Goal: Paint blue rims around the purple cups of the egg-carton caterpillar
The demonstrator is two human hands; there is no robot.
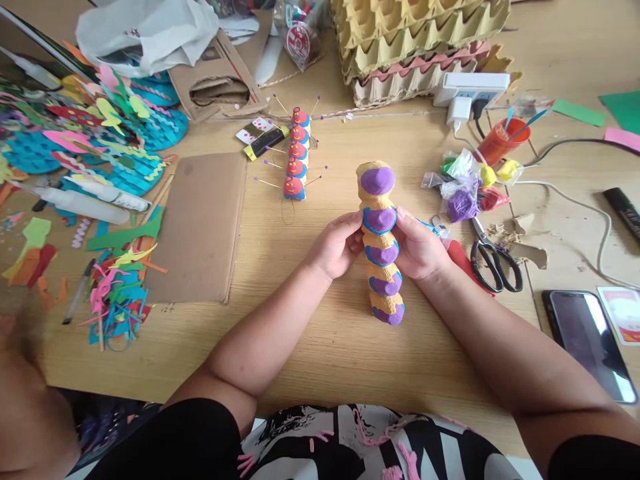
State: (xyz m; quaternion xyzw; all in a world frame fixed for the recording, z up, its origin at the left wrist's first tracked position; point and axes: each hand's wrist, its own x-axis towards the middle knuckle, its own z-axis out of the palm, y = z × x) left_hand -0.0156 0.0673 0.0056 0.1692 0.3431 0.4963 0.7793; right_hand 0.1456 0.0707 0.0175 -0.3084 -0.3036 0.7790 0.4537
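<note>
Between my two hands is an egg carton strip (pixel 385 253), a row of yellowish bumps with purple and blue clay on them. My left hand (pixel 340 243) grips its left side near the upper bumps, fingers curled behind it. On the opposite side my right hand (pixel 420 243) holds it the same way, thumb along the edge. The strip points away from me, its lower end above the table. Farther off to the left stands a finished-looking egg carton caterpillar (pixel 297 157) with red and blue bumps, small faces and purple-tipped sticks.
Left lie a cardboard sheet (pixel 200 227), glue bottles (pixel 107 193) and colourful foam scraps (pixel 120 293). On the right are scissors (pixel 495 260), clay bags (pixel 463 193), an orange cup (pixel 503 143) and a phone (pixel 587 343). Egg trays (pixel 415 47) stack behind. Another person's arm (pixel 30 400) shows lower left.
</note>
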